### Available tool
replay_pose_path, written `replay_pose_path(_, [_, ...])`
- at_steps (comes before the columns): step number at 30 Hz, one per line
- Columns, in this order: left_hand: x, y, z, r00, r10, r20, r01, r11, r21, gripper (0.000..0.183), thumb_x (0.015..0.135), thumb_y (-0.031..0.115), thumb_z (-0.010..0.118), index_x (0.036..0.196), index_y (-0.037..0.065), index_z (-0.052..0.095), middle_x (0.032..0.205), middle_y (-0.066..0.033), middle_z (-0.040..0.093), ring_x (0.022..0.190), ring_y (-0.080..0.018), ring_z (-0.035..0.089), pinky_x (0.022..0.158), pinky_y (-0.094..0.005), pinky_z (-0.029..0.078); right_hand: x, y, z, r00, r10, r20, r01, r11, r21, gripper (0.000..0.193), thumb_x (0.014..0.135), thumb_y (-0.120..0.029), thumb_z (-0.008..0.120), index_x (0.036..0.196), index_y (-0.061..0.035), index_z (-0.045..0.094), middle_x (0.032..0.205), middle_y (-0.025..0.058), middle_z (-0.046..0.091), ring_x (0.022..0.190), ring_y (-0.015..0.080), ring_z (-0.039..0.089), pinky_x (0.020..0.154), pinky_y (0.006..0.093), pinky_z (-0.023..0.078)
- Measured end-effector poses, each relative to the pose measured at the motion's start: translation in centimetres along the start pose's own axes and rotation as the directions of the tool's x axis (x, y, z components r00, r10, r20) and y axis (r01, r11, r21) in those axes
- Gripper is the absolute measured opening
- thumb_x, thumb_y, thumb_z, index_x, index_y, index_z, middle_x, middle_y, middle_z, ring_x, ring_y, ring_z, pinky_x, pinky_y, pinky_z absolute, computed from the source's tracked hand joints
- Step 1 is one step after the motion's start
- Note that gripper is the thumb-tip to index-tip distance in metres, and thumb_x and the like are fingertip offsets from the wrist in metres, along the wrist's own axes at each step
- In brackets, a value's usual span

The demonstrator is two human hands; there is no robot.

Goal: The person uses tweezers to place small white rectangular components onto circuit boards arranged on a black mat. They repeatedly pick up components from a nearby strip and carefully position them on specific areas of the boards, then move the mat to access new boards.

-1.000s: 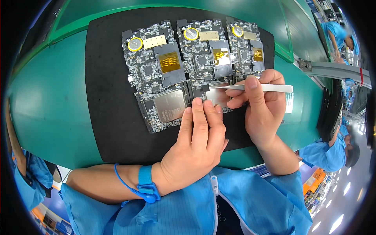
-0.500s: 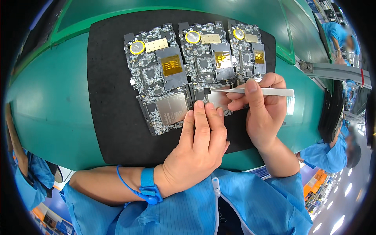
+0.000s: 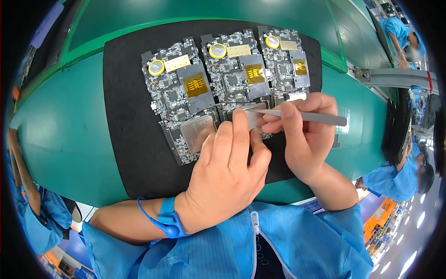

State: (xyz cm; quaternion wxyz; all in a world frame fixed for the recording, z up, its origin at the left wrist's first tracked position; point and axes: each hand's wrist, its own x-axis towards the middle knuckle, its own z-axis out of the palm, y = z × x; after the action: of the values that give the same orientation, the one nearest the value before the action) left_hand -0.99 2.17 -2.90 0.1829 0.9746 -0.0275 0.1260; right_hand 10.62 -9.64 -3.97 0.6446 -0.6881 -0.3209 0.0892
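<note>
Three populated circuit boards lie side by side: a left board (image 3: 173,96), a middle board (image 3: 232,82) and a right board (image 3: 283,69). Each carries a round yellow-rimmed coin cell and a patch of amber film. My right hand (image 3: 304,139) pinches grey tweezers (image 3: 320,118), which point left over the lower part of the middle board. My left hand (image 3: 227,167) lies over the boards' lower part with its fingers stretched out. Its index fingertip presses on the middle board right at the tweezers' tips, covering whatever is there. The hand also hides part of the silver metal plates.
Under the boards is a black mat (image 3: 132,139) on a green tabletop (image 3: 60,135). A green-edged panel (image 3: 337,42) and a metal rail (image 3: 395,76) stand at the right. A blue wrist strap (image 3: 169,218) circles my left wrist. Co-workers in blue sit on both sides.
My left index finger has advanced to the tweezers' tips. The small black piece seen there before is now out of sight. The boards appear slightly lower and further left in the view.
</note>
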Motion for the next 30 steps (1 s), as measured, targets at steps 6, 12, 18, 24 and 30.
replay_pose_path(6, [1.4, -1.8, -2.1, 0.995, 0.003, 0.097, 0.021, 0.97, -0.241, 0.055, 0.061, 0.015, 0.076, 0.109, -0.002, 0.056, 0.124, -0.0279, 0.04, 0.103, -0.0399, 0.048, 0.085, -0.0437, 0.045, -0.2, 0.0, 0.0, 0.999, 0.015, -0.041, -0.01, 0.993, 0.121, 0.026, 0.09, 0.0, 0.055, 0.102, 0.0018, 0.032, 0.085, 0.0136, 0.059, 0.069, 0.0124, 0.066, 0.058, 0.0208, 0.055])
replay_pose_path(12, [-1.3, -0.7, -3.2, 0.99, 0.005, 0.144, 0.019, 0.987, -0.162, 0.054, 0.067, 0.014, 0.073, 0.114, -0.005, 0.055, 0.125, -0.0271, 0.044, 0.112, -0.0416, 0.047, 0.091, -0.0452, 0.043, -0.2, 0.8, 0.2, 0.976, -0.198, 0.091, 0.197, 0.98, 0.019, 0.019, 0.089, -0.001, 0.059, 0.093, 0.0004, 0.04, 0.081, 0.0138, 0.064, 0.067, 0.0133, 0.065, 0.054, 0.0205, 0.051])
replay_pose_path(18, [-1.8, -0.5, -2.2, 0.99, 0.068, 0.124, -0.072, 0.997, 0.025, 0.048, 0.071, 0.017, 0.07, 0.111, -0.005, 0.057, 0.122, -0.0237, 0.049, 0.113, -0.0383, 0.048, 0.091, -0.0432, 0.044, -0.5, 1.3, 0.4, 0.932, -0.341, 0.122, 0.361, 0.905, -0.226, 0.024, 0.084, -0.002, 0.066, 0.092, 0.0008, 0.043, 0.076, 0.0117, 0.066, 0.062, 0.0135, 0.065, 0.051, 0.0236, 0.051])
replay_pose_path(24, [-1.6, 0.0, -2.4, 0.987, 0.071, 0.147, -0.091, 0.987, 0.131, 0.048, 0.071, 0.02, 0.069, 0.11, -0.005, 0.057, 0.122, -0.0235, 0.049, 0.114, -0.037, 0.047, 0.093, -0.043, 0.042, -0.9, 0.0, -0.2, 0.964, -0.242, 0.114, 0.255, 0.96, -0.116, 0.021, 0.086, 0.0, 0.061, 0.094, 0.0016, 0.041, 0.08, 0.0129, 0.064, 0.063, 0.0128, 0.064, 0.052, 0.0223, 0.051])
replay_pose_path(30, [1.2, 3.1, -3.0, 0.921, 0.284, 0.267, -0.315, 0.946, 0.079, 0.041, 0.078, 0.017, 0.057, 0.11, -0.009, 0.055, 0.12, -0.0234, 0.051, 0.114, -0.0356, 0.048, 0.095, -0.0428, 0.04, -1.1, -4.0, -7.3, 0.962, 0.091, -0.259, -0.045, 0.983, 0.18, 0.016, 0.096, -0.011, 0.049, 0.102, -0.0037, 0.036, 0.076, 0.0148, 0.062, 0.057, 0.0152, 0.061, 0.05, 0.0224, 0.049])
